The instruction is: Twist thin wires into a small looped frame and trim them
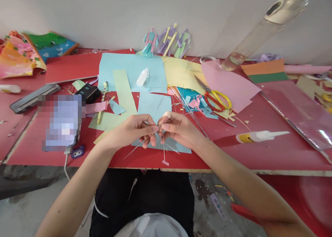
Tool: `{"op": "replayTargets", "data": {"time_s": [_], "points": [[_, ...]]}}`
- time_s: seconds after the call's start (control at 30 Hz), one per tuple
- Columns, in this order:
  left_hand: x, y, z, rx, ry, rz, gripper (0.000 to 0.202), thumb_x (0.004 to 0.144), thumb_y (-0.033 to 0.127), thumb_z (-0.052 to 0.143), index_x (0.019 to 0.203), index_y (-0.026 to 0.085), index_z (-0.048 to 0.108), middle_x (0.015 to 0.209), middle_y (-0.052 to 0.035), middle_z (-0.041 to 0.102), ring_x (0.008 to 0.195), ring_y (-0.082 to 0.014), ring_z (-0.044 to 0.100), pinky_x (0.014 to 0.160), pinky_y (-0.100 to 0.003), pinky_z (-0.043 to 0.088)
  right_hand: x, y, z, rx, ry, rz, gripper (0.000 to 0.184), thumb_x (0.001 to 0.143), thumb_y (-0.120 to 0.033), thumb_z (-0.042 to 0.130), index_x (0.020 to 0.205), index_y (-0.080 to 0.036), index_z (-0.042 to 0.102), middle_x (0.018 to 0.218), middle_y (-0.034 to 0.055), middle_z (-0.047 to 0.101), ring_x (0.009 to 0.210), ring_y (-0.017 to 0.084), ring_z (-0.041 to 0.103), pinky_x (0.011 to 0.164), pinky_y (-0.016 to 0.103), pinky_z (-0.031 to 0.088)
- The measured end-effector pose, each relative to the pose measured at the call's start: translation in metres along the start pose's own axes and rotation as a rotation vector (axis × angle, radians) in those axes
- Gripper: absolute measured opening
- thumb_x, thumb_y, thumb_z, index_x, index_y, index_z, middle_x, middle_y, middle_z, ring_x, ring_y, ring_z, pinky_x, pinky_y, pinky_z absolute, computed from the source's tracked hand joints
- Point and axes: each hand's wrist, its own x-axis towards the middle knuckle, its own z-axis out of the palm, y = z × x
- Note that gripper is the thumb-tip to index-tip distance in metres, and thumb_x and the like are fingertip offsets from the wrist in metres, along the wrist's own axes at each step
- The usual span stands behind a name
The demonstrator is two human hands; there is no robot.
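Note:
My left hand [135,129] and my right hand [176,126] meet fingertip to fingertip above a light blue paper sheet [153,107] near the table's front edge. Both pinch thin metal wires [164,145] that hang down and fan out below the fingers. One wire carries a small pink paper tag [165,162] at its lower end. My right index fingertip is wrapped in tape or a bandage. More loose wires [190,109] lie on the table just right of my right hand.
Red-and-yellow scissors [216,98] lie on paper scraps. A glue bottle [259,136] lies at the right, a small white bottle [142,77] on blue paper behind. Coloured paper sheets cover the red table [272,154]; paper figures [167,41] lean against the wall. A pencil [102,102] lies left.

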Motion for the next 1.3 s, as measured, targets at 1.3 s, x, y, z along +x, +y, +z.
{"op": "replayTargets", "data": {"time_s": [1.3], "points": [[0.011,0.0,-0.009,0.134,0.007,0.033,0.019,0.085,0.032,0.067,0.079,0.015,0.059,0.065,0.0003,0.068,0.051,-0.0061,0.053,0.05,-0.019,0.043,-0.001,-0.01,-0.008,-0.181,-0.027,0.213,0.018,0.069,-0.02,0.082,0.069,-0.014,0.065,0.068,0.0022,0.07,0.062,0.014,0.069,0.053,0.023,0.057]]}}
